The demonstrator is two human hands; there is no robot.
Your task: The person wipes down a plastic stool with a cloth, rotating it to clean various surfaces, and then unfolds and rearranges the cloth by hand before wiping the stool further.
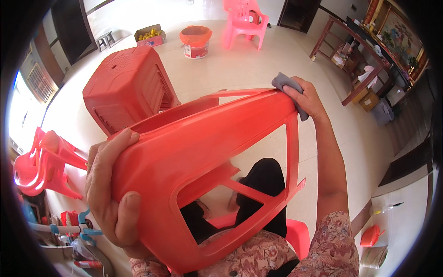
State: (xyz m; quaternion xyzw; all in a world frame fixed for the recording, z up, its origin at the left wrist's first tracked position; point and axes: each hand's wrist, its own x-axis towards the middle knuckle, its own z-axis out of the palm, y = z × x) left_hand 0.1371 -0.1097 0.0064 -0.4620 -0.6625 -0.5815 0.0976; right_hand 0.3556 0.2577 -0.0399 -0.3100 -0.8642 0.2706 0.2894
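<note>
A red plastic stool [207, 133] lies tipped on its side across my lap, its open leg frame facing right. My left hand [112, 187] grips the seat end at the left, fingers over the upper edge and thumb on the side panel. At the far upper corner of a leg, my right hand [304, 98] holds a grey cloth [289, 85] pressed against the plastic. The cloth is folded over the leg's end, with the thumb on top; the other fingers are mostly hidden behind it.
Stacked red stools [124, 83] stand just beyond on the tiled floor. Farther off are a carton of yellow fruit [149, 39], a bucket with a red liner [196, 43] and a pink plastic chair [246, 24]. More chairs [45, 166] stand left; a wooden table [360, 41] is at right.
</note>
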